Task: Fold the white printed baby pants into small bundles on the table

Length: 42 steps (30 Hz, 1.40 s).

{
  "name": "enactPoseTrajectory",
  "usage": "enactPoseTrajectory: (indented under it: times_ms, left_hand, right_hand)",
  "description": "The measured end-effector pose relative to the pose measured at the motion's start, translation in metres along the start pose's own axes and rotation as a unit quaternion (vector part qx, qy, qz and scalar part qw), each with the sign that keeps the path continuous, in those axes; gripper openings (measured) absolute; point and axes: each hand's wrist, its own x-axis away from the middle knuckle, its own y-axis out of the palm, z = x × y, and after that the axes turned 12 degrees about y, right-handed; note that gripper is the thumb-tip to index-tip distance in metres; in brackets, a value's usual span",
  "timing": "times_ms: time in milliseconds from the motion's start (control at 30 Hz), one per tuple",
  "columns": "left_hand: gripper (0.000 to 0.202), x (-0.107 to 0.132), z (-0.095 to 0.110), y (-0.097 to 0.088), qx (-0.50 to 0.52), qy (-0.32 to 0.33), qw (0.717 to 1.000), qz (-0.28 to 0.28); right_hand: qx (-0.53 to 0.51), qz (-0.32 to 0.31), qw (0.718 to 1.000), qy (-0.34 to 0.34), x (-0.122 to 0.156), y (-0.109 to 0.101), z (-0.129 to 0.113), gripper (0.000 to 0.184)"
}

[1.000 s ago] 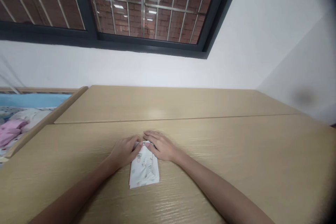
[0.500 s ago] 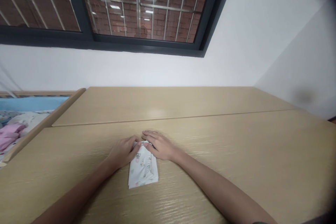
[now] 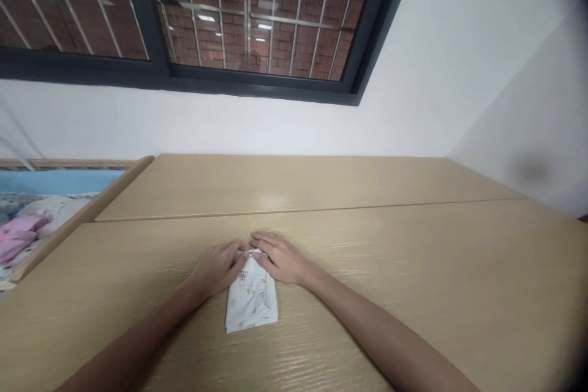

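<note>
A small folded white cloth with a faint printed pattern lies flat on the wooden tabletop. At its upper left corner, my left hand is closed, with curled fingers and the thumb pressed on the cloth's top edge. My right hand rests at the upper right corner. Its fingers stretch out past the top edge and its thumb touches the cloth. The two thumbs are close together. Both hands hide parts of the cloth's upper edge.
Left of the tabletop is a wooden-railed bed with pink and white fabrics and a blue side lining. A seam crosses the tabletop beyond my hands. Behind stand a white wall and a dark-framed window with metal bars.
The whole view has shifted slightly. Both hands keep their places at the cloth's top edge, and the cloth looks the same.
</note>
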Motion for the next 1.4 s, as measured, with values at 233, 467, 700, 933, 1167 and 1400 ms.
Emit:
enactPoseTrajectory:
  times_ms: [233, 467, 700, 933, 1167, 1400]
  left_hand:
    - [0.031, -0.0005, -0.0003, 0.0002, -0.004, -0.004, 1.0, -0.003]
    - [0.031, -0.0006, 0.0008, -0.0007, -0.014, -0.001, 1.0, -0.006]
    - [0.032, -0.0003, -0.0007, 0.0005, -0.005, -0.004, 1.0, -0.005]
    - [0.032, -0.0006, 0.0, -0.0005, -0.008, -0.001, 1.0, -0.011]
    - [0.032, -0.001, 0.0017, -0.002, 0.003, -0.01, 1.0, -0.002]
    - [0.032, -0.0014, 0.0059, -0.0051, 0.0, -0.006, 1.0, -0.013]
  right_hand:
    - [-0.004, 0.001, 1.0, 0.0, -0.0003, 0.0008, 0.0014, 0.043]
    - [0.0, -0.001, 1.0, 0.004, -0.0001, 0.0008, 0.0005, 0.044]
    - [-0.005, 0.0, 1.0, 0.004, -0.0003, 0.0007, 0.0008, 0.043]
    - [-0.001, 0.002, 1.0, 0.003, -0.0003, 0.0011, 0.0009, 0.043]
    - [-0.005, 0.005, 1.0, -0.002, -0.0004, 0.001, 0.0016, 0.042]
    - [0.0, 0.004, 1.0, 0.001, 0.0, 0.0009, 0.0008, 0.043]
